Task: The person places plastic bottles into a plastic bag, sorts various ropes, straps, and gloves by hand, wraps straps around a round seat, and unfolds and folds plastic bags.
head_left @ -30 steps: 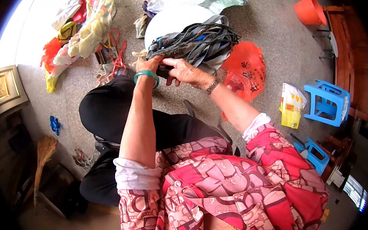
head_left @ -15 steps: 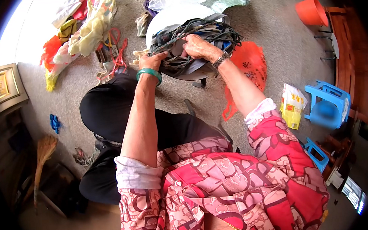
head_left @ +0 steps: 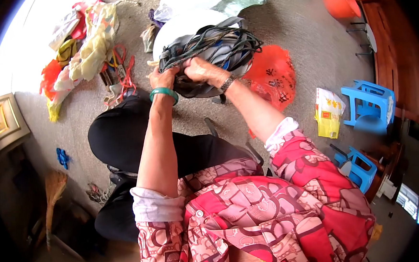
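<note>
A tangled bundle of dark cords and grey straps [head_left: 214, 46] lies on a round white stool top [head_left: 179, 25] in front of me. My left hand [head_left: 163, 79], below a green bangle, is closed on the near left edge of the bundle. Close beside it, my right hand [head_left: 202, 70] has its fingers curled into the cords at the near side. Its fingertips are partly hidden, so the exact strand it grips cannot be made out.
A red plastic bag [head_left: 276, 79] lies right of the stool. Crumpled bags [head_left: 92, 54] and red-handled scissors [head_left: 125, 69] are on the floor at left. Blue stools [head_left: 370, 99], a yellow-white bag [head_left: 329, 111] and an orange bucket [head_left: 341, 2] stand at right. A broom [head_left: 53, 188] leans at lower left.
My right hand has come down and left across the bundle, nearer to my left hand. The cords have shifted and the near edge is tilted up. The whole view has moved slightly.
</note>
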`<state>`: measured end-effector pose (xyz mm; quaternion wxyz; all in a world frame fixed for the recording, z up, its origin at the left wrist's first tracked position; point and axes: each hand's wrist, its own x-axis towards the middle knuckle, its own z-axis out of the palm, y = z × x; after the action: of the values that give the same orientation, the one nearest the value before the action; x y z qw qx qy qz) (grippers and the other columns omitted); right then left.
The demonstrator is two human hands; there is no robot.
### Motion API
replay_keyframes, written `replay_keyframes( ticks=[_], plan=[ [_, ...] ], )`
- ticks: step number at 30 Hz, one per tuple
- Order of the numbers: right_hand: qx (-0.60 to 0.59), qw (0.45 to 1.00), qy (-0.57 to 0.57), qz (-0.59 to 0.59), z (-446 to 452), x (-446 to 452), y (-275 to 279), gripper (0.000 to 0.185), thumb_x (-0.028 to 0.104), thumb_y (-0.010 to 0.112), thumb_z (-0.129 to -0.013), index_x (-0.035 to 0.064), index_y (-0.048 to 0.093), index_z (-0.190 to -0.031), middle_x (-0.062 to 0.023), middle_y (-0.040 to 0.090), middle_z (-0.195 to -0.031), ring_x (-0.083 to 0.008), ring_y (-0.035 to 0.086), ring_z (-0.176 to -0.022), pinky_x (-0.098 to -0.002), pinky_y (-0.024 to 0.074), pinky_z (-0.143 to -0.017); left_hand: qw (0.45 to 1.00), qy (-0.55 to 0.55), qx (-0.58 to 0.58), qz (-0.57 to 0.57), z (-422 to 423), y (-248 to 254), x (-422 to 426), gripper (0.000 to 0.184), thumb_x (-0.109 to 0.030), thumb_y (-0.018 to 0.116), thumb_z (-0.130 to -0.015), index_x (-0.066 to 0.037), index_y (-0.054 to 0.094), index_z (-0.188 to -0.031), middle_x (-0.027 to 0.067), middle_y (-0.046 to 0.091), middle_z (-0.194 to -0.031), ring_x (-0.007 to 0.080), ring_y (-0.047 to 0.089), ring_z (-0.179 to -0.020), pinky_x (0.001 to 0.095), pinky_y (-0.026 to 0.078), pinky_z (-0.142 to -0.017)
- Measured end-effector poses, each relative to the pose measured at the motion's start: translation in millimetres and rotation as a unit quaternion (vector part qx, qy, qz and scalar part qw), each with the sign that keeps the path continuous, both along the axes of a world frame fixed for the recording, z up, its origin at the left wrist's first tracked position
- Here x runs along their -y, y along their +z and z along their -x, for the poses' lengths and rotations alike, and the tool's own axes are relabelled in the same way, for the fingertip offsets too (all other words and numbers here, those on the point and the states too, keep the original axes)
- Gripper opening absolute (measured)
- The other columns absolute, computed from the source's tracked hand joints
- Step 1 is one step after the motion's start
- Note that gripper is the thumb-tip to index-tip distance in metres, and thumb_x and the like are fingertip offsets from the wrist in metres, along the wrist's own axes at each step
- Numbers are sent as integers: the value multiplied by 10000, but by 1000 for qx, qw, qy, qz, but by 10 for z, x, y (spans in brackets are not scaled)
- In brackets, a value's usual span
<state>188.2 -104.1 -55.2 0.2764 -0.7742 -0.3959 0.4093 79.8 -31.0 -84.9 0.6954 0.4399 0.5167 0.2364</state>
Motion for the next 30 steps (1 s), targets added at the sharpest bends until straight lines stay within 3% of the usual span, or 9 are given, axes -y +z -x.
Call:
replay_keyframes(
  ticks=[3, 9, 10, 16, 19, 22, 25, 29, 30],
  plan=[
    [-278, 957, -74, 31, 13, 126, 229, 127, 51, 402, -751, 78, 525, -766, 75, 290, -515, -29, 238, -396, -209, 167, -360, 1000, -6, 13, 23, -27, 140, -8, 278, -29, 656, -643, -16, 614, -918, 64, 609, -838, 169, 586, -696, 281, 478, -640],
    [-325, 944, -50, 43, -176, 172, 396, 62, 117, 491, -790, 85, 543, -782, 82, 334, -541, -18, 310, -418, -187, 203, -366, 990, -44, 127, 39, -56, 129, 9, 244, -5, 623, -662, -11, 599, -905, 66, 614, -811, 189, 596, -708, 294, 482, -661],
    [-316, 948, -32, 32, -302, 172, 287, 116, 173, 526, -810, 74, 551, -863, 73, 384, -539, -24, 387, -426, -176, 287, -361, 988, -13, 142, 53, -72, 59, -17, 224, -17, 644, -647, -15, 604, -868, 51, 610, -785, 166, 580, -676, 288, 471, -637],
    [-175, 962, -211, 3, -1170, 340, 397, 389, 281, 573, -794, 19, 479, -1067, -100, 537, -963, -145, 571, -683, -235, 496, -498, 987, 34, 132, 80, -71, 35, -80, 258, 39, 630, -605, 2, 583, -856, 66, 596, -761, 193, 577, -640, 316, 488, -602],
    [86, 977, -188, 53, -1303, 276, 704, 487, 252, 559, -786, -6, 433, -1180, -124, 544, -1041, -176, 573, -838, -291, 517, -545, 986, 43, 143, 70, -95, 38, -64, 264, 51, 599, -616, 4, 578, -875, 69, 594, -784, 213, 588, -665, 331, 504, -621],
    [301, 950, -73, 30, -1397, 198, 736, 481, 239, 582, -742, -55, 489, -1111, -247, 565, -1011, -350, 562, -930, -376, 467, -764, 979, 50, 179, 87, -121, -88, -108, 364, 27, 674, -593, 7, 505, -914, 100, 580, -807, 197, 575, -642, 337, 488, -576],
    [337, 941, -21, 25, -1393, 271, 680, 442, 232, 600, -720, -44, 528, -1058, -273, 564, -975, -384, 531, -971, -392, 412, -849, 974, 65, 179, 121, -103, -263, -121, 372, -71, 734, -621, -3, 514, -913, 94, 583, -826, 191, 572, -659, 335, 488, -594],
    [411, 908, 70, -36, -1258, 500, 606, 368, 199, 592, -713, 56, 557, -1050, -138, 596, -881, -312, 568, -867, -418, 441, -729, 985, 78, 127, 92, -73, -457, -168, 373, -75, 737, -618, -3, 521, -913, 100, 591, -825, 192, 580, -668, 338, 490, -583],
    [409, 909, 71, -36, -1162, 518, 636, 368, 199, 592, -713, 56, 557, -1050, -138, 596, -881, -312, 568, -867, -418, 441, -729, 983, 74, 117, 119, -83, -317, -135, 302, -17, 660, -670, -5, 532, -943, 106, 591, -857, 242, 594, -726, 415, 509, -628]
  ],
)
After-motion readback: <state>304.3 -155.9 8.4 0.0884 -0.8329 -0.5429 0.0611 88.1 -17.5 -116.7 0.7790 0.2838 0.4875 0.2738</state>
